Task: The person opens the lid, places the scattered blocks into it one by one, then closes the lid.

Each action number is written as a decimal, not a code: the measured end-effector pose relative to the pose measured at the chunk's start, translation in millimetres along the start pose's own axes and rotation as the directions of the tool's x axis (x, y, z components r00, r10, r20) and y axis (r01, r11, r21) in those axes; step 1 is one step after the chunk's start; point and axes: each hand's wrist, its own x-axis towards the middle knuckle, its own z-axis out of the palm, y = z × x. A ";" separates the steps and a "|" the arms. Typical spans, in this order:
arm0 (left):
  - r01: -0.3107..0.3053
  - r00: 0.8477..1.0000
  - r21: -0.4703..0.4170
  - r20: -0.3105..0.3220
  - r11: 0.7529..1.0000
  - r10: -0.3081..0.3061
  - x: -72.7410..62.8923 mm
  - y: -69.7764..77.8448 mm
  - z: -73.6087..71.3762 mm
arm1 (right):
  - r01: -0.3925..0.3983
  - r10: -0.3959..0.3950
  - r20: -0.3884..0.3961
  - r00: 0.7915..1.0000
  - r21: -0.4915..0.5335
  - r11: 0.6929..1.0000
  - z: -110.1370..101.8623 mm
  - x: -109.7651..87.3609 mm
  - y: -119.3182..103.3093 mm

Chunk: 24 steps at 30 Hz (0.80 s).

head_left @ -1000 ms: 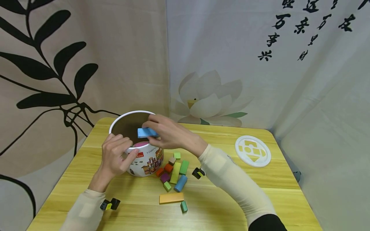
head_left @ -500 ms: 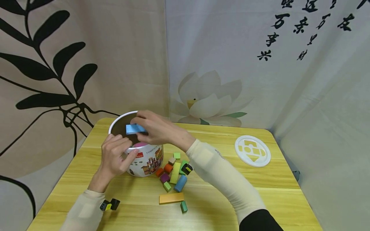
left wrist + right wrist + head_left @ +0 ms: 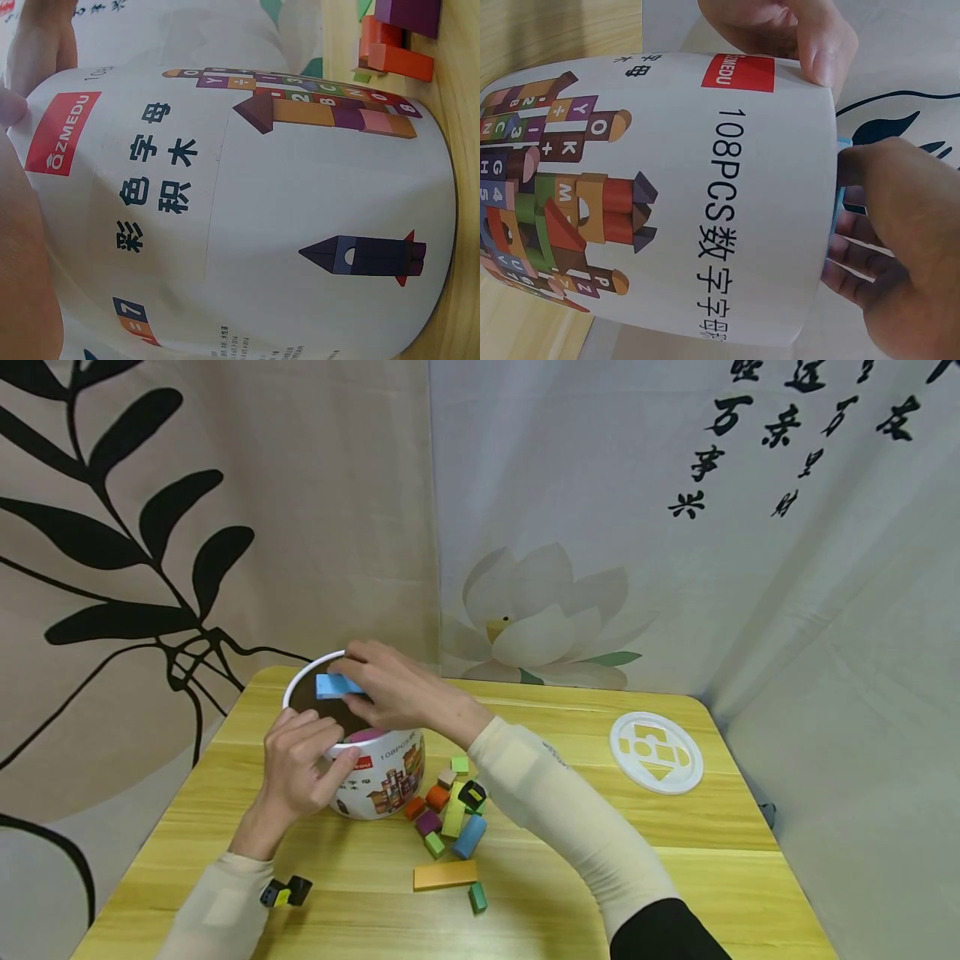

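Note:
A white printed bucket (image 3: 378, 789) stands on the wooden table, its mouth tipped toward neither side that I can make out. My left hand (image 3: 302, 764) grips its near-left rim, thumb outside and fingers over the edge. Over the mouth, my right hand (image 3: 408, 692) pinches a light blue block (image 3: 333, 686) between thumb and fingers. Only a sliver of that blue block (image 3: 843, 196) shows past the rim in the right wrist view. Something pink (image 3: 365, 735) is visible inside near the front rim; the bucket's depths are hidden.
Several coloured blocks lie right of the bucket, among them a yellow block (image 3: 453, 814), a blue cylinder (image 3: 469, 837) and a purple block (image 3: 428, 822). Nearer are an orange plank (image 3: 445, 875) and a green block (image 3: 477, 897). A white cut-out lid (image 3: 628, 768) lies at right.
My right hand has moved left and slightly away with the blue block, from the bucket's right side to over its mouth. The left hand and the bucket have stayed put.

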 end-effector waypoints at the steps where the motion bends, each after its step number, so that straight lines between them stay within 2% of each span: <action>1: 0.003 1.000 -0.001 0.003 1.000 -0.003 -0.1 0.0 0.1 | -0.004 0.004 -0.003 1.000 -0.003 1.000 0.5 0.6 0.2; 8: 0.010 1.000 -0.010 0.012 1.000 -0.010 -0.1 0.4 0.8 | -0.032 0.031 -0.032 0.999 -0.037 0.999 2.4 0.2 0.0; 19: 0.008 1.000 0.008 0.003 1.000 -0.008 -0.4 1.7 0.9 | 0.030 -0.032 -0.057 0.998 -0.027 0.999 3.5 -3.9 1.4; 24: 0.006 1.000 0.017 0.001 1.000 -0.006 0.1 2.7 0.6 | 0.011 -0.011 -0.052 0.999 -0.005 1.000 4.2 -9.3 1.6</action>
